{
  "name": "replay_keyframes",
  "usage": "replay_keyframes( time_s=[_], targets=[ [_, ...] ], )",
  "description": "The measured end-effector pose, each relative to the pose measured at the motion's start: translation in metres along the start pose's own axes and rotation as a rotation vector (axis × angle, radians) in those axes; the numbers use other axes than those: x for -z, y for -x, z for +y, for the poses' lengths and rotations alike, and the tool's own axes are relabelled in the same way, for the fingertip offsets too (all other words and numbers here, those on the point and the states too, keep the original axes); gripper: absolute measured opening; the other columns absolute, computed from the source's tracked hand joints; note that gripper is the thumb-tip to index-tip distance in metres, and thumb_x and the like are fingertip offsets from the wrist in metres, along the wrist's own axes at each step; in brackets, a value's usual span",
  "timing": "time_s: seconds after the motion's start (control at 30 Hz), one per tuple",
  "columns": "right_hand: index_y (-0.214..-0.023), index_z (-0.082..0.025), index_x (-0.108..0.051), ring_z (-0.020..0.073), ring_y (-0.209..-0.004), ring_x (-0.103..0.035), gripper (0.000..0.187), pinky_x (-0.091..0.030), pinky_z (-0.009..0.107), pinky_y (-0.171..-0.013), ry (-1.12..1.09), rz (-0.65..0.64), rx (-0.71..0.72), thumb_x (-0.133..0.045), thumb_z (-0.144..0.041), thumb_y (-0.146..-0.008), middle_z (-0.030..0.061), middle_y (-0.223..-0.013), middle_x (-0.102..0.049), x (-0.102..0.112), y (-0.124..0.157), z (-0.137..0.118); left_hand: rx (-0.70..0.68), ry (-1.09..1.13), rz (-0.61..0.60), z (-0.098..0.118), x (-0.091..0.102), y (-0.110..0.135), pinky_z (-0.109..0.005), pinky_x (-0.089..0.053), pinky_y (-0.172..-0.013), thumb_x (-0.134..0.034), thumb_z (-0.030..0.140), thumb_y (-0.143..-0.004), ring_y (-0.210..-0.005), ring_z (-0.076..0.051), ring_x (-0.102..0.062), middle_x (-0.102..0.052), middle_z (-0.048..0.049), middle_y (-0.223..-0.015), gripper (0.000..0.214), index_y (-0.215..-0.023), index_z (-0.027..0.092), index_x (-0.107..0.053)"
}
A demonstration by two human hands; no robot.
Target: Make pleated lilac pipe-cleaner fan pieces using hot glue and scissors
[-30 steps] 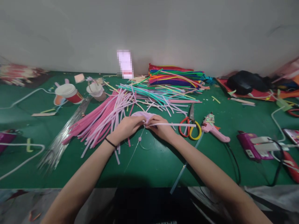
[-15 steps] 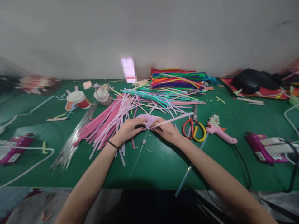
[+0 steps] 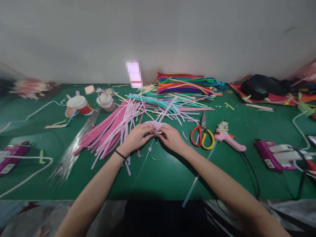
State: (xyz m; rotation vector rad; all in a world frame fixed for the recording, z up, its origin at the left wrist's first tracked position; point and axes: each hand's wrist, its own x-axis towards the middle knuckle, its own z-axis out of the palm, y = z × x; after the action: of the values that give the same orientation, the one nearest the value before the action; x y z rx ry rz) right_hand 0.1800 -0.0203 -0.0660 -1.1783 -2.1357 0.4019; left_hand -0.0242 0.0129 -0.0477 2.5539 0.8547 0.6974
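Note:
Both hands meet at the middle of the table around a lilac piece of bent pipe cleaners (image 3: pixel 157 124). My left hand (image 3: pixel 140 135) pinches its left side, and my right hand (image 3: pixel 172 137) pinches the right side. From between the fingers a loose lilac pipe cleaner (image 3: pixel 166 111) slants up and away, its short pale end showing at my right fingertips. Beneath the piece hangs a thin clear line with a small lilac bead (image 3: pixel 149 149). Fingers cover much of the piece. A bundle of pink and lilac pipe cleaners (image 3: pixel 106 133) fans out left of my left hand.
Scissors (image 3: pixel 203 123) with red and yellow handles and a pink glue gun (image 3: pixel 229 138) lie right. Colourful pipe cleaners (image 3: pixel 185 86) are piled at the back. Left are a paper cup (image 3: pixel 81 104) and clear sleeves (image 3: pixel 74 148). Power strips (image 3: pixel 265 154) with cords flank both sides.
The loose lilac pipe cleaner pointed right over my right hand; now it slants away toward the back. My right hand has closed in nearer the left. The view has shifted slightly.

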Motion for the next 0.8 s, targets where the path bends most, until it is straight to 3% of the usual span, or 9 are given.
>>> replay_keyframes(
  time_s=[0.27, 0.4, 0.57, 0.8],
  targets=[
    [-0.099, -0.021, -0.070, 0.0214, -0.095, -0.064, 0.018, -0.051, 0.037, -0.089, 0.014, 0.025, 0.016, -0.056, -0.013, -0.092, 0.0071, -0.101, -0.071, -0.008, 0.000, 0.004, 0.073, 0.087, 0.020, -0.002, -0.001, -0.004, -0.038, -0.051, -0.089, -0.062, 0.027, -0.090, -0.095, -0.021, -0.068, -0.074, -0.0025, -0.094, 0.008, -0.088, 0.022, -0.069],
    [-0.104, -0.018, -0.069, 0.0232, -0.098, -0.062, 0.021, -0.050, 0.040, -0.091, 0.062, 0.004, 0.040, -0.049, -0.017, -0.096, 0.0107, -0.103, -0.069, -0.005, 0.000, 0.002, 0.117, 0.133, 0.031, -0.003, -0.003, -0.006, -0.039, -0.050, -0.090, -0.066, 0.028, -0.087, -0.095, -0.021, -0.066, -0.074, -0.0024, -0.091, 0.010, -0.079, 0.021, -0.067],
    [-0.095, -0.015, -0.069, 0.0231, -0.093, -0.060, 0.025, -0.050, 0.040, -0.087, 0.098, -0.034, 0.042, -0.045, -0.021, -0.099, 0.0123, -0.096, -0.066, -0.005, 0.001, -0.005, 0.163, 0.095, 0.081, -0.002, -0.008, -0.008, -0.037, -0.051, -0.083, -0.069, 0.028, -0.083, -0.089, -0.022, -0.064, -0.069, -0.0046, -0.092, 0.014, -0.090, 0.019, -0.061],
    [-0.092, -0.016, -0.071, 0.0208, -0.091, -0.063, 0.025, -0.050, 0.036, -0.086, -0.030, -0.021, 0.016, -0.048, -0.023, -0.098, 0.0104, -0.093, -0.068, 0.006, -0.002, -0.006, 0.124, 0.017, 0.079, 0.003, -0.006, -0.005, -0.040, -0.049, -0.087, -0.066, 0.033, -0.087, -0.095, -0.024, -0.061, -0.067, -0.0050, -0.095, 0.017, -0.095, 0.020, -0.061]
  ],
)
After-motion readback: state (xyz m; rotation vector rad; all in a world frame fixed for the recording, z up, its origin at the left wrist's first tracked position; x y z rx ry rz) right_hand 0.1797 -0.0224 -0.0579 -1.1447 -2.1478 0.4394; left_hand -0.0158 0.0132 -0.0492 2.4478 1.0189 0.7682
